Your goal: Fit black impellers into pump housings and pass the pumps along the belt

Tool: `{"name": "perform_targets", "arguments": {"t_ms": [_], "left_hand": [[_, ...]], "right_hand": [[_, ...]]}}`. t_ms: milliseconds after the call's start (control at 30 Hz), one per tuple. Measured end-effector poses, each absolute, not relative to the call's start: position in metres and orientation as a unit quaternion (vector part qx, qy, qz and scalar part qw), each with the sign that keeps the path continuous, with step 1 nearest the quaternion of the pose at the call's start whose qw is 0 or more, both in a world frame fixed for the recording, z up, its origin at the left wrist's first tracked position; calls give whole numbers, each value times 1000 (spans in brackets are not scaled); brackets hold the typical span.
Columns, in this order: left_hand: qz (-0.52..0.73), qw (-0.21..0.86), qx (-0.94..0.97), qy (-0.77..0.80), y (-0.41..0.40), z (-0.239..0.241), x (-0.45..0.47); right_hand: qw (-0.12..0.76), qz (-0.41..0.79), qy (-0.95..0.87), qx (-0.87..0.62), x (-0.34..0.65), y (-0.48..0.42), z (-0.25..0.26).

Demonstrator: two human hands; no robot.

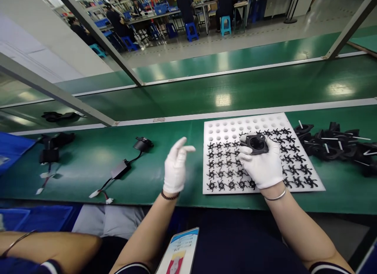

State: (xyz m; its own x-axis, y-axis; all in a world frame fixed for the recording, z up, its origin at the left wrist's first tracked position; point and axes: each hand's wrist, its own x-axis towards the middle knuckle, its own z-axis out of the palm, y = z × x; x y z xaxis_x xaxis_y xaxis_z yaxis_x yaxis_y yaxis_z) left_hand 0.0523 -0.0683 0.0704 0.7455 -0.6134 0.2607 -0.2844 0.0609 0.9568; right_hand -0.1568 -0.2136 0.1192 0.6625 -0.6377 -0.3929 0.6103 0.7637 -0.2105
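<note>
My right hand (263, 166), in a white glove, grips a black fan housing (257, 144) with a round opening. It is held above a white foam tray (312, 186). Rows of small black fan impellers (220, 174) sit in the tray, and its far rows show bare round holes. To the left of the tray, my left hand (176, 166) hovers over the green bench with nothing in it, fingers apart. Further left lies a black fan unit (143, 143), wired to a small box (120, 170) and white connectors (94, 194).
Black housings with white sticks (338, 144) are heaped at the right. Another wired assembly (49, 155) and a blue bin (14, 150) stand at the left. A neighbour's arm (53, 244) is at lower left. Metal posts (97, 38) rise beyond the bench.
</note>
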Motion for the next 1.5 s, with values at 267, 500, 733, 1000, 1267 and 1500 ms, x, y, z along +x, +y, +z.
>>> {"name": "perform_targets", "arguments": {"t_ms": [267,500,733,1000,1267,1500], "left_hand": [[-21,390,910,-137,-37,86,261],[-92,364,913,-157,-25,59,276],[-115,445,840,-289,-9,66,222],[-125,549,701,-437,-36,106,141],[-154,639,620,-428,-74,140,123],[-195,759,463,-413,-170,225,148]], "right_hand": [[895,-311,297,-120,-154,-220,116],[908,-215,329,-149,-112,-203,127],[903,-171,266,-292,-66,-169,139],[667,-291,152,-669,1,-164,122],[471,-271,43,-838,-2,-197,126],[607,-194,168,-752,37,-232,114]]}}
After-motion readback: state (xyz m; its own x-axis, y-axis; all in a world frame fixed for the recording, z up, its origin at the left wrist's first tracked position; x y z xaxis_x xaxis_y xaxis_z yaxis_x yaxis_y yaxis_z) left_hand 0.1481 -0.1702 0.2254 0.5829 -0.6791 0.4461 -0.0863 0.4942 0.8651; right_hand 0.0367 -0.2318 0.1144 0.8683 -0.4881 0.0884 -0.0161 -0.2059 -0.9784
